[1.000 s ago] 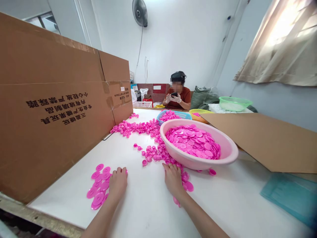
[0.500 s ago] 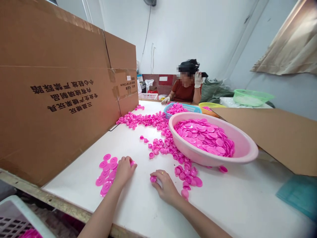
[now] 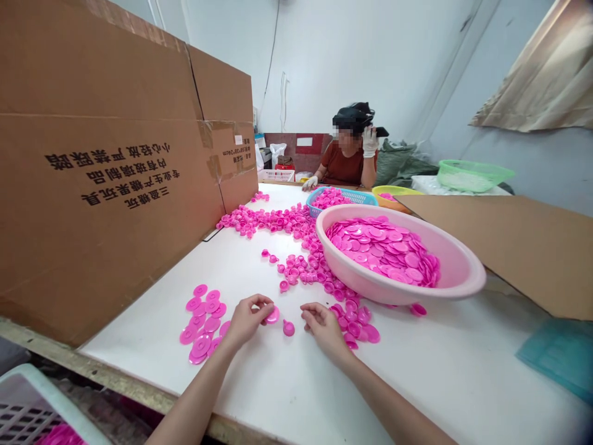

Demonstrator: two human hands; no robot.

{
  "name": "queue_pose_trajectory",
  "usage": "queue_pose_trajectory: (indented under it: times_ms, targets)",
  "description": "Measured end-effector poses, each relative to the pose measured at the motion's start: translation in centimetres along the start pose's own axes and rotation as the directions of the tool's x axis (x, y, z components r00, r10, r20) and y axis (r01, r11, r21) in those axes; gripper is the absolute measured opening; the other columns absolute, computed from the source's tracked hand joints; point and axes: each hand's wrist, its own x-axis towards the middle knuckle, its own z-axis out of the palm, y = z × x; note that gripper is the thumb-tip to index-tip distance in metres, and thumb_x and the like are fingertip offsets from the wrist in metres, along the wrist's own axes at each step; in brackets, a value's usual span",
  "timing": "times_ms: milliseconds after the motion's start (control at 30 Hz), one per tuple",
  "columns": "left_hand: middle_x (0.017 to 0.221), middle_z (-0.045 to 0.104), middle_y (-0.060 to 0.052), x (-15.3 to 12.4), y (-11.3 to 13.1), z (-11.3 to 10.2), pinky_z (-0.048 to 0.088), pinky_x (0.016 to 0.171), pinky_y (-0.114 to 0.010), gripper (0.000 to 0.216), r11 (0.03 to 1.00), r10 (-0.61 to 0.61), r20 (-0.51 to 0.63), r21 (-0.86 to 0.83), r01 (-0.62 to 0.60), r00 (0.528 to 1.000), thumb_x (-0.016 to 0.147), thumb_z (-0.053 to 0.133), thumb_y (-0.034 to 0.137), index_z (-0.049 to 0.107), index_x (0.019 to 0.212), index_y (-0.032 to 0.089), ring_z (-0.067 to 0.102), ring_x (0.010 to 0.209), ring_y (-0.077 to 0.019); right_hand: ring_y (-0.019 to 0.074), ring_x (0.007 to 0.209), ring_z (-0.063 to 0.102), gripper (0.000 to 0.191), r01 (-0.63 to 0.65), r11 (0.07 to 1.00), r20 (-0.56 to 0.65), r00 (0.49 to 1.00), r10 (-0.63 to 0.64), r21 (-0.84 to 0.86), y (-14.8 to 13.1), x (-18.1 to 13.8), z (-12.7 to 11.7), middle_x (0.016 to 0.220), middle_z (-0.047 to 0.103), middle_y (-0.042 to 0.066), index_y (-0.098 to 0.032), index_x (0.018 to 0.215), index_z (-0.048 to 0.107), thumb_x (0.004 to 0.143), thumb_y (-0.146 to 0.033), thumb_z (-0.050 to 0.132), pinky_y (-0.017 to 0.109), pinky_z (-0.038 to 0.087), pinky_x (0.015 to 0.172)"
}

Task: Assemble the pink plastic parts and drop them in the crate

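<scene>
My left hand (image 3: pixel 251 318) pinches the edge of a flat pink plastic disc (image 3: pixel 273 316) just above the white table. Between my two hands a small pink plastic cup (image 3: pixel 288 328) with a little tab rests on the tabletop, touched by neither. To its right is my right hand (image 3: pixel 324 327), fingers slightly apart and nothing visible in them. A loose group of pink discs (image 3: pixel 201 345) lies left of my left hand, partly covered by that forearm. Beside my right hand sits a cluster of pink cups (image 3: pixel 353 318).
A pink basin (image 3: pixel 467 281) full of discs stands on the right. More pink cups (image 3: pixel 278 222) spread behind it, near a blue basket (image 3: pixel 365 198). A large cardboard box (image 3: pixel 130 247) walls off the left. Across the table sits a person (image 3: pixel 345 164) wearing gloves.
My left hand has moved right, away from the group of discs, bringing one disc along. My right hand has let go of the small cup and shifted right. The view has tilted slightly.
</scene>
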Motion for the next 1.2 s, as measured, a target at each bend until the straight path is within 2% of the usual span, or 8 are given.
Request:
queue_pose_trajectory:
  times_ms: [100, 200, 400, 567, 633, 767, 967, 1200]
  targets:
    - [0.067, 0.056, 0.0, -0.2, 0.1, 1.9, 0.042, 0.054, -0.022, 0.028, 0.994, -0.007, 0.046, -0.112, 0.012, 0.999, 0.071, 0.049, 0.042, 0.055, 0.079, 0.016, 0.052, 0.056, -0.01, 0.0097, 0.045, 0.052, 0.027, -0.171, 0.985, 0.118, 0.979, 0.168, 0.021, 0.2, 0.2, -0.1, 0.069, 0.058, 0.003, -0.013, 0.088, 0.057, 0.072, -0.034, 0.05, 0.02, 0.037, 0.037]
    - [0.063, 0.056, 0.002, -0.3, -0.1, 3.5, 0.039, 0.052, -0.021, 0.022, 0.999, 0.035, -0.019, -0.024, -0.036, 0.999, 0.071, 0.05, 0.038, 0.054, 0.075, 0.017, 0.051, 0.054, -0.0092, 0.0106, 0.048, 0.054, 0.029, -0.199, 0.98, 0.19, 0.963, 0.192, 0.019, 0.1, 0.0, 0.3, 0.065, 0.058, 0.003, -0.011, 0.088, 0.058, 0.073, -0.035, 0.05, 0.019, 0.039, 0.039]
    - [0.059, 0.053, 0.004, -0.9, -0.2, 4.5, 0.034, 0.053, -0.02, 0.018, 0.965, 0.156, -0.011, 0.214, -0.15, 0.988, 0.073, 0.046, 0.035, 0.052, 0.072, 0.018, 0.047, 0.055, -0.0087, 0.0089, 0.049, 0.054, 0.018, -0.209, 0.978, 0.213, 0.956, 0.202, 0.009, -0.9, -0.3, 0.6, 0.059, 0.059, 0.002, -0.01, 0.081, 0.059, 0.071, -0.025, 0.054, 0.019, 0.043, 0.046]
    - [0.063, 0.054, 0.003, 0.6, 0.2, 4.3, 0.035, 0.054, -0.021, 0.012, 0.951, 0.042, 0.087, 0.303, -0.067, 0.995, 0.071, 0.048, 0.03, 0.049, 0.073, 0.018, 0.048, 0.057, -0.0091, 0.0116, 0.045, 0.057, 0.008, -0.323, 0.945, 0.171, 0.93, 0.327, -0.051, -1.3, 0.1, 1.3, 0.053, 0.058, 0.002, -0.011, 0.073, 0.054, 0.073, -0.019, 0.052, 0.019, 0.044, 0.04]
    - [0.07, 0.054, 0.001, 1.7, 0.8, 4.6, 0.036, 0.059, -0.022, 0.012, 0.91, 0.049, 0.045, 0.409, -0.064, 0.998, 0.07, 0.049, 0.029, 0.048, 0.075, 0.018, 0.049, 0.064, -0.0109, 0.0124, 0.043, 0.057, 0.004, -0.343, 0.938, 0.145, 0.927, 0.346, -0.047, -1.1, 0.3, 1.6, 0.051, 0.057, 0.001, -0.013, 0.071, 0.051, 0.072, -0.016, 0.051, 0.019, 0.044, 0.038]
    - [0.088, 0.051, -0.003, 2.9, 2.0, 6.2, 0.034, 0.072, -0.028, 0.014, 0.752, 0.233, -0.13, 0.653, -0.094, 0.964, 0.076, 0.043, 0.027, 0.047, 0.087, 0.02, 0.045, 0.083, -0.0162, 0.0133, 0.041, 0.057, 0.003, -0.36, 0.932, 0.152, 0.92, 0.362, -0.038, -0.6, 0.6, 1.7, 0.044, 0.054, -0.002, -0.014, 0.071, 0.047, 0.073, -0.013, 0.048, 0.019, 0.044, 0.037]
    - [0.095, 0.046, -0.005, 2.8, 1.9, 7.8, 0.029, 0.075, -0.032, 0.018, 0.601, 0.204, -0.143, 0.799, -0.008, 0.968, 0.078, 0.041, 0.026, 0.047, 0.095, 0.022, 0.039, 0.09, -0.0205, 0.014, 0.041, 0.057, 0.004, -0.375, 0.927, 0.285, 0.888, 0.361, -0.004, 0.0, 1.2, 1.0, 0.046, 0.054, -0.002, -0.015, 0.074, 0.042, 0.074, -0.014, 0.045, 0.019, 0.043, 0.034]
    - [0.094, 0.046, -0.004, 2.9, 1.2, 7.8, 0.029, 0.072, -0.029, 0.02, 0.68, 0.129, -0.153, 0.733, 0.025, 0.98, 0.082, 0.031, 0.024, 0.047, 0.095, 0.023, 0.039, 0.087, -0.0182, 0.0133, 0.04, 0.058, 0.006, -0.404, 0.915, 0.379, 0.843, 0.382, -0.023, 0.3, 1.7, 0.6, 0.049, 0.054, -0.004, -0.015, 0.076, 0.04, 0.074, -0.01, 0.042, 0.018, 0.043, 0.035]
